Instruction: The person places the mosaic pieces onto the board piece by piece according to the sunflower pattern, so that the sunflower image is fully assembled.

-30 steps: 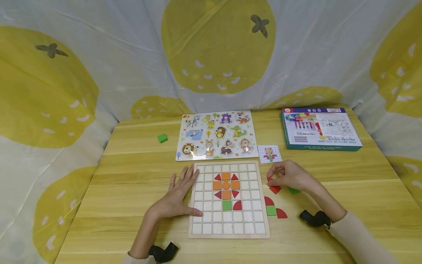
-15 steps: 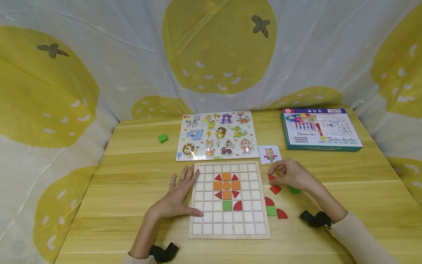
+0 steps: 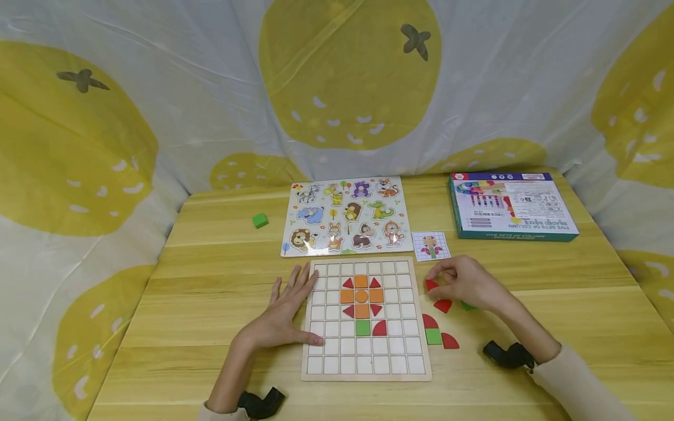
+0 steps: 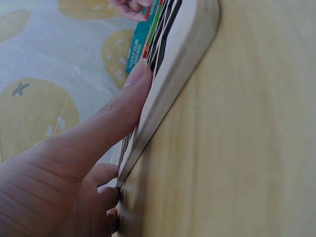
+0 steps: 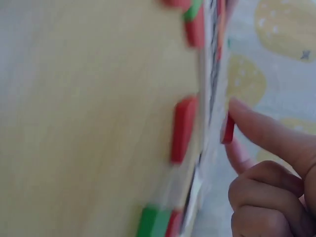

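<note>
Under both hands' fingers, table (image 3: 200,327): pale wood, bearing everything below.
Board (image 3: 367,376): between the hands, just left of the right fingertips; four orange squares (image 3: 360,281), one orange circle (image 3: 361,296), four red triangles (image 3: 375,283), one green square (image 3: 363,327) and one red quarter (image 3: 380,328) sit on its grid.
Puzzle (image 3: 290,234): beyond the left fingers and to their right, animals on its face.
Box (image 3: 526,228): beyond the right fingers and to their right, flat; contents cannot be seen.
Left hand (image 3: 284,313): fingers spread wide at the board's left edge, thumb on the grid.
Right hand (image 3: 463,280): nearer the loose pieces; thumb and a fingertip pinch the held piece, other fingers curled.
Card (image 3: 432,245): just beyond the right fingertips, printed with a coloured pattern.
Held piece (image 5: 228,129): red, at the right fingertips, apparently off the table, long edge crosswise to the thumb; full outline hidden.
Loose pieces (image 3: 443,306): one red just nearer the person than the right fingertips, a green one partly under that hand, two red and one green further towards the person.
</note>
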{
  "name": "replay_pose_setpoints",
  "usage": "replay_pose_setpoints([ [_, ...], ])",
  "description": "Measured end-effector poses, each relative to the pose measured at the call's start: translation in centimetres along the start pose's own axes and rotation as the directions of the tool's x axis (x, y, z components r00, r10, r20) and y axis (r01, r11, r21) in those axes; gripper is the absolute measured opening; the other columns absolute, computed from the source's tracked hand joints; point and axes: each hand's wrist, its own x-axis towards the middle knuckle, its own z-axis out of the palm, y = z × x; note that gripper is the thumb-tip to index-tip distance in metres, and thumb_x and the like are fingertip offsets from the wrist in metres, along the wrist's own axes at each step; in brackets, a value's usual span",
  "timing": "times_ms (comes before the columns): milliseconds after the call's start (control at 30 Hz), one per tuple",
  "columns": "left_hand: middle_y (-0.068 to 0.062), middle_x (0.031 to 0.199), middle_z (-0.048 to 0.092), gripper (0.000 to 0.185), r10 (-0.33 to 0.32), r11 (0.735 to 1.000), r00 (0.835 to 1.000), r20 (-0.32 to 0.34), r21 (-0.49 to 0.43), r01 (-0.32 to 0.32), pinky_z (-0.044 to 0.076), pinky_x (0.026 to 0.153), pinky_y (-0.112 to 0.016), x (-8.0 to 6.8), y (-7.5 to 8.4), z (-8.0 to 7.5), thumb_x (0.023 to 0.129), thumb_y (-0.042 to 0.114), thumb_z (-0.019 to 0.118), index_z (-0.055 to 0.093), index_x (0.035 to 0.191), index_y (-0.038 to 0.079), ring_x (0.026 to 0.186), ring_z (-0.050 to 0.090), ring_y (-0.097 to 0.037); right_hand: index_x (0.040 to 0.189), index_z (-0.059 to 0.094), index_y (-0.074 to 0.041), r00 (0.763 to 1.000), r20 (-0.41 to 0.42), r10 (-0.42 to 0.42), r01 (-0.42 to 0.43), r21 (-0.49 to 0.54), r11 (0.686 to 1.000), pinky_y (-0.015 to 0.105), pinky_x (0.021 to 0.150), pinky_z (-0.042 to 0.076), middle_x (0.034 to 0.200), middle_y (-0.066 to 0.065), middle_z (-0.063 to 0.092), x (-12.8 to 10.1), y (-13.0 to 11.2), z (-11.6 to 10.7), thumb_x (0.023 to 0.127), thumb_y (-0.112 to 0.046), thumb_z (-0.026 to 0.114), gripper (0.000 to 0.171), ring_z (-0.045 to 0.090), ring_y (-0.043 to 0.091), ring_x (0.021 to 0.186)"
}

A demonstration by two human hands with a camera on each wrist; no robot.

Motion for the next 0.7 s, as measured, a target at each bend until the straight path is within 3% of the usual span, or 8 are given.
replay_pose_setpoints([
  [167, -0.006, 0.164, -0.009, 0.129, 0.003, 1.000, 1.000, 0.002, 0.001, -0.003, -0.014, 0.114, -0.065, -0.1, 0.0, -0.1, 0.063, 0.060, 0.081, 0.003, 0.157, 0.017, 0.151, -0.013, -0.033, 0.093, 0.072, -0.015, 0.999, 0.038, -0.030, 0.028, 0.059, 0.998, 0.021, 0.047, 0.026, 0.056, -0.003, 0.034, -0.9, -2.4, 2.6, 0.074, -0.022, 0.083, 0.023, 0.031, 0.009, 0.050],
  [367, -0.007, 0.164, -0.009, 0.128, 0.011, 1.000, 1.000, -0.004, 0.001, -0.011, -0.014, 0.113, -0.065, 0.0, 0.0, 0.0, 0.064, 0.060, 0.081, 0.004, 0.157, 0.017, 0.151, -0.013, -0.033, 0.084, 0.072, -0.020, 0.996, 0.056, -0.068, 0.068, -0.004, 0.998, 0.021, 0.048, 0.026, 0.052, -0.005, 0.035, -1.5, -3.9, 6.2, 0.069, -0.024, 0.087, 0.022, 0.033, 0.007, 0.047],
  [600, -0.005, 0.164, -0.010, 0.129, 0.005, 1.000, 1.000, 0.007, 0.012, -0.005, -0.014, 0.114, -0.064, 0.0, 0.0, -0.1, 0.064, 0.061, 0.080, 0.002, 0.157, 0.018, 0.151, -0.013, -0.031, 0.082, 0.069, -0.022, 0.997, 0.033, -0.072, 0.075, -0.082, 0.994, 0.021, 0.047, 0.025, 0.051, -0.007, 0.038, -1.5, -4.3, 7.2, 0.066, -0.024, 0.088, 0.024, 0.035, 0.007, 0.047],
  [700, -0.005, 0.164, -0.010, 0.130, 0.006, 1.000, 1.000, 0.009, 0.018, -0.006, -0.014, 0.115, -0.063, 0.0, 0.0, -0.1, 0.064, 0.061, 0.080, 0.001, 0.157, 0.019, 0.151, -0.013, -0.031, 0.084, 0.070, -0.023, 0.996, 0.051, -0.078, 0.081, -0.061, 0.995, 0.021, 0.047, 0.025, 0.052, -0.007, 0.038, -1.4, -4.2, 7.0, 0.067, -0.024, 0.087, 0.024, 0.035, 0.007, 0.048],
])
